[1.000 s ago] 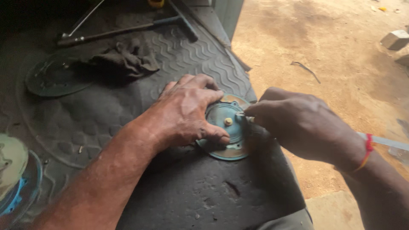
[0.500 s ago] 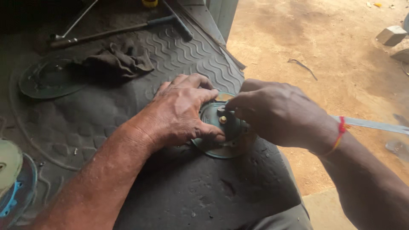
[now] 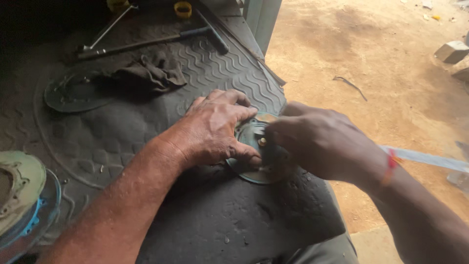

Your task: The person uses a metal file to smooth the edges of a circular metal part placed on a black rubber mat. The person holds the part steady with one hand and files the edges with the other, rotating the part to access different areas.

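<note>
A round, dull teal metal disc (image 3: 244,171) with a small brass stud at its middle lies on a black rubber mat (image 3: 205,73). My left hand (image 3: 215,129) presses flat on the disc's left side, thumb along its lower rim. My right hand (image 3: 317,142) covers the disc's right half, fingers curled down over the stud area. What the right fingers grip is hidden. A red thread band circles my right wrist.
A dark rag (image 3: 151,71) and a dark round plate (image 3: 73,93) lie at the mat's back left. A long metal bar (image 3: 141,43) and a yellow ring (image 3: 183,9) sit behind. Pale green and blue discs (image 3: 19,195) lie at the left edge. Sandy ground (image 3: 381,63) is right.
My right hand has slid left from the disc's right rim over its centre, hiding more of it. My left hand stays pressed on the disc.
</note>
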